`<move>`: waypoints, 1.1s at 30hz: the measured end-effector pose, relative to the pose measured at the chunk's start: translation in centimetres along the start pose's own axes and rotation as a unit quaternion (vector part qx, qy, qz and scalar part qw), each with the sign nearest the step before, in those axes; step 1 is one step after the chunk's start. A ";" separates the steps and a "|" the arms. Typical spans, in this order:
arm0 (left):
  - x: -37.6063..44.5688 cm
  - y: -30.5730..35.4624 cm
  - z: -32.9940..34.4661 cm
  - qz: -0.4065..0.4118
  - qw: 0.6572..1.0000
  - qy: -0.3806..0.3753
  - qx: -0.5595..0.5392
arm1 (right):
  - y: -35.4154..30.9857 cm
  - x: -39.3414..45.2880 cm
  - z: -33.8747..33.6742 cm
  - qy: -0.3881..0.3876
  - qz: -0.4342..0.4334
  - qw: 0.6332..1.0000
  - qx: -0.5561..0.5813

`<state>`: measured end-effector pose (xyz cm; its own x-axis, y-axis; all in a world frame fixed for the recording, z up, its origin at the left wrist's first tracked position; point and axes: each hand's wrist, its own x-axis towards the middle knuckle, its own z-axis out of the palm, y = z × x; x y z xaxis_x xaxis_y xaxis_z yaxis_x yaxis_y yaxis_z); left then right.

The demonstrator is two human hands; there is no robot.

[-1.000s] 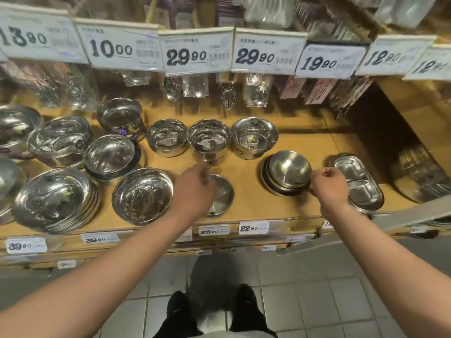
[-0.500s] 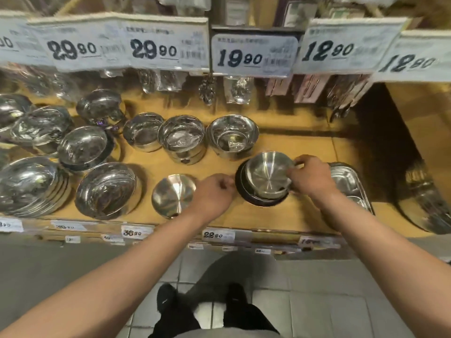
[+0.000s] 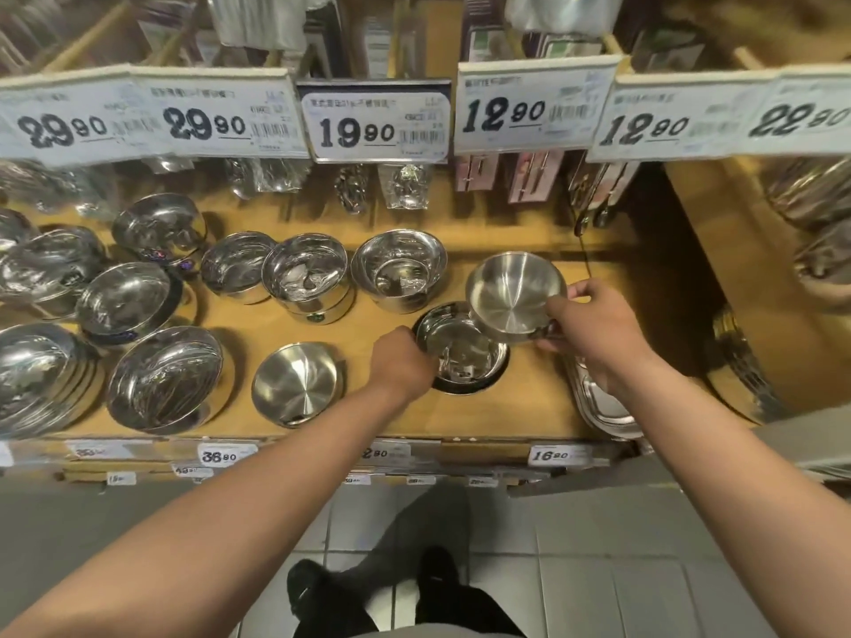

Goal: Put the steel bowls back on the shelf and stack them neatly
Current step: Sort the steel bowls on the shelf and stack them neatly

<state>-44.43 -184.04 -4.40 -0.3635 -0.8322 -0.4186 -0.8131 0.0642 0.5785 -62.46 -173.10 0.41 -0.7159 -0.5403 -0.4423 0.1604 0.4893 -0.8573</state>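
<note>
My right hand grips a brushed steel bowl by its near rim and holds it tilted, just above and right of the stack it came from. My left hand is closed on the left rim of that stack of shiny bowls, which rests on the wooden shelf. A single matte steel bowl sits alone to the left of my left hand. Behind stand three deeper bowl stacks, the nearest just beyond my left hand.
Wider bowl stacks fill the shelf's left side. A divided steel tray lies under my right wrist at the shelf's front right. Price tags and hanging packaged utensils overhang the back. A tiled floor and my shoes lie below.
My right hand has lifted the top brushed bowl off the stack and tilted it to the right. My left hand moved right from the single bowl onto the stack's rim.
</note>
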 end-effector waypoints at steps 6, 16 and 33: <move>0.7 0.2 -0.3 -0.093 0.985 0.014 -0.143 | 0.9 -1.5 0.3 -0.028 0.024 0.998 0.057; 0.1 -2.7 -4.9 -0.109 0.959 0.062 -0.255 | -0.6 -2.4 1.7 -0.036 0.018 0.992 0.123; -3.2 -18.3 -23.4 -0.131 0.935 0.187 -0.270 | -2.3 -8.9 18.5 -0.157 0.014 0.987 0.029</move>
<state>-17.79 -195.44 2.70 0.0832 -0.9215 -0.3794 -0.4665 -0.3725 0.8023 -43.88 -182.14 1.42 -0.4661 -0.7177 -0.5174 0.2225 0.4709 -0.8537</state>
